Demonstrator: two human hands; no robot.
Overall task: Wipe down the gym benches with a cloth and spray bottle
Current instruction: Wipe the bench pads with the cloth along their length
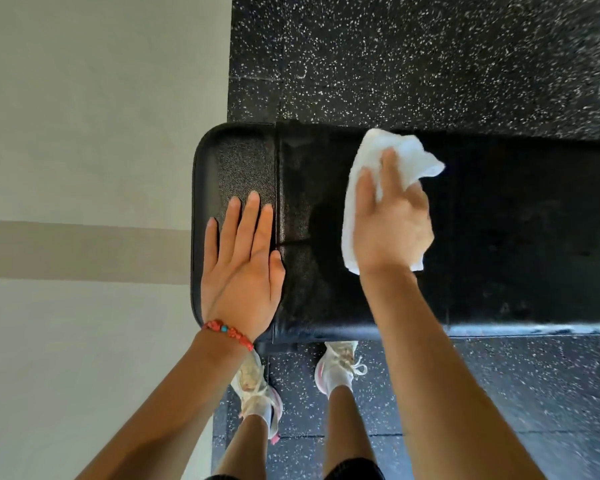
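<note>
Black rubber flooring (430, 57) flecked with white lay in square tiles across the right side. To the left ran smooth pale grey floor (84, 98), crossed by one darker band (84, 251).

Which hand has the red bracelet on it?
The left hand, lying flat on the black padded bench, wears the red beaded bracelet. The right hand has none and presses the white cloth.
</note>
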